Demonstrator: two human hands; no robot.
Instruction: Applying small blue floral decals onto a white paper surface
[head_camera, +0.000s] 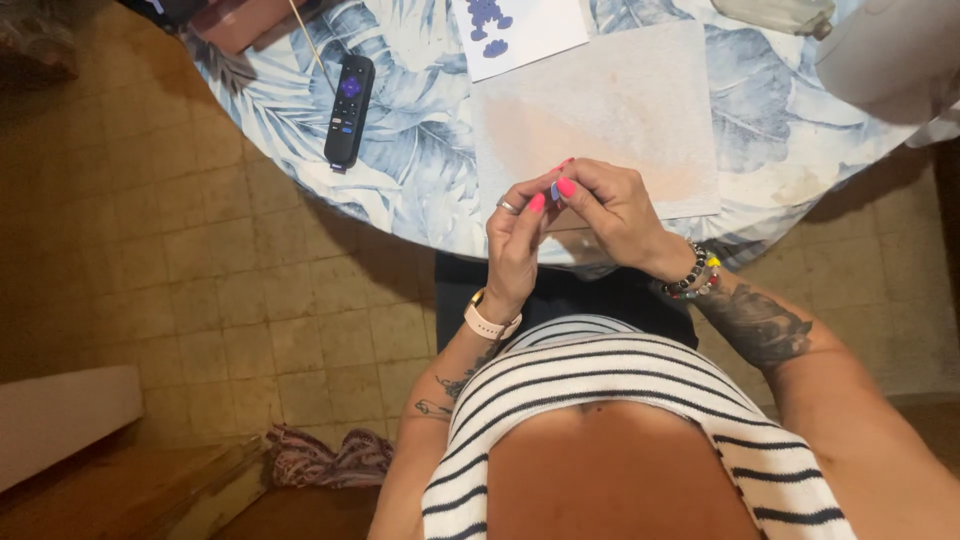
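Note:
My left hand (517, 235) and my right hand (612, 208) meet fingertip to fingertip over the near edge of the round table (420, 170). Between the fingers of both hands sits a tiny blue piece (555, 190), mostly hidden by the fingers. My left wrist has a pale watch band, my right wrist has beaded bracelets. Just beyond the hands lies a white paper towel (610, 100). Farther back is a white sheet (520, 30) with small blue shapes on it.
A black remote control (348, 110) lies on the leaf-patterned tablecloth to the left. A thin stick (310, 45) rests beside it. A white object (885, 50) stands at the far right. A crumpled cloth (320, 460) lies on the tiled floor.

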